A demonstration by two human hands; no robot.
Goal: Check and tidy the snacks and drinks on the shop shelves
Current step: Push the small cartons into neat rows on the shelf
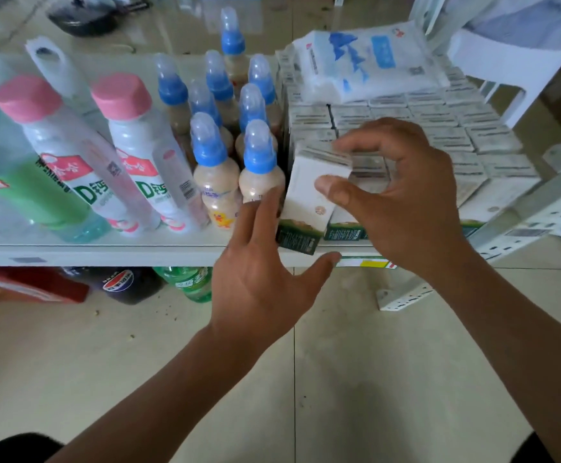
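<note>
The bottles (219,135) already stand in neat rows on the shelf (105,252), but the right hand (402,202) has its grip closed on one milk carton (309,195) tilted at the front edge, left hand (262,275) open beside it, so the cartons look unfinished.

White shelf (105,252), bottles (215,182), milk cartons (439,128)

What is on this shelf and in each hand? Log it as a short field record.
held item: white milk carton with green base, tilted at the shelf's front edge
right hand: grip closed on the carton's top
left hand: open, fingers against the carton's left side
right of it: packed rows of matching white cartons
on top of the rows: white and blue plastic pack
left of it: beige blue-capped bottles, pink-capped bottles
</note>
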